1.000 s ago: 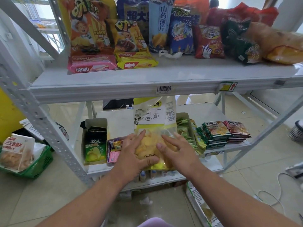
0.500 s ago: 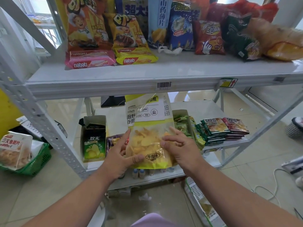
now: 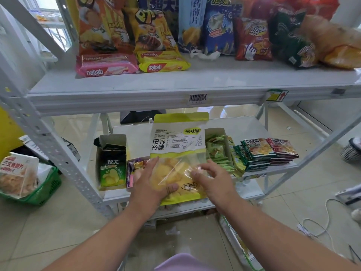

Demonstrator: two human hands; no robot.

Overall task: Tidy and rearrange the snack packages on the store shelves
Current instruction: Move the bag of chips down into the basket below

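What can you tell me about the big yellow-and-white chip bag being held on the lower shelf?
The chip bag stands upright at the front of the lower shelf. Its top is white with a yellow-green seal strip, and its clear lower window shows yellow chips. The left hand grips its lower left side, thumb across the front; the right hand touches its right.

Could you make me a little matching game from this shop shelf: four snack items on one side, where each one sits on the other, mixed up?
Things:
1. pink wafer pack
2. yellow chip bag
3. green basket
4. stack of small packets

Places:
A. on the floor, left of the shelving
B. lower shelf, right end
C. upper shelf, left front
D. upright at the lower shelf's front, left hand gripping its edge, right hand against its front

Pairs: 1-C, 2-D, 3-A, 4-B
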